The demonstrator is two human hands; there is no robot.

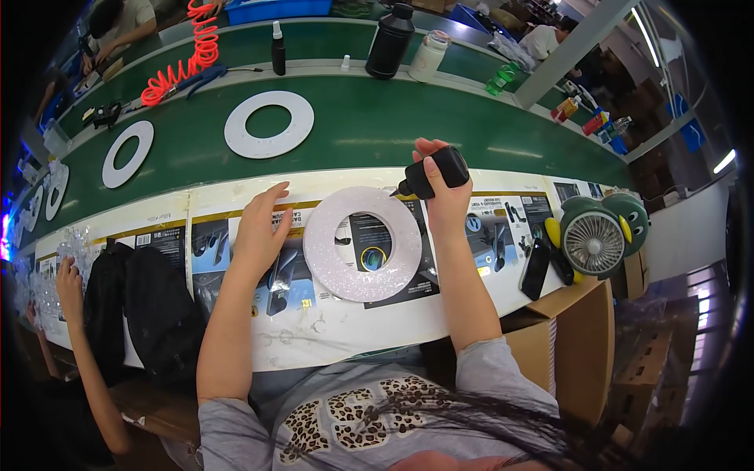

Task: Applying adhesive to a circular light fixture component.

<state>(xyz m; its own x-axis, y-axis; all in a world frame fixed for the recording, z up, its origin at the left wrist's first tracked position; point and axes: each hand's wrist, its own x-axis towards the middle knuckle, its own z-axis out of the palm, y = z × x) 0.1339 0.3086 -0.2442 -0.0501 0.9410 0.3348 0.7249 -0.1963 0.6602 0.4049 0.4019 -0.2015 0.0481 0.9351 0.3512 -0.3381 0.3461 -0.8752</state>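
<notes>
A white speckled flat ring (404, 255) lies in front of me on printed packaging sheets (224, 228) that cover the near worktop. My right hand (449, 200) is wrapped round a small black squeeze bottle (448, 169), tilted so that its narrow nozzle points down and left at the ring's upper right edge. Whether the nozzle touches the ring I cannot tell. Just left of the ring, my left hand (263, 224) has its fingers stretched out and holds nothing.
More white rings (302, 125) lie on the green belt beyond. Behind them stand a large black bottle (390, 43), a white jar (430, 56) and a red coiled hose (184, 71). A small fan (594, 243) and phone (536, 269) sit right; a black bag (161, 306) and another person's arm (86, 361) are left.
</notes>
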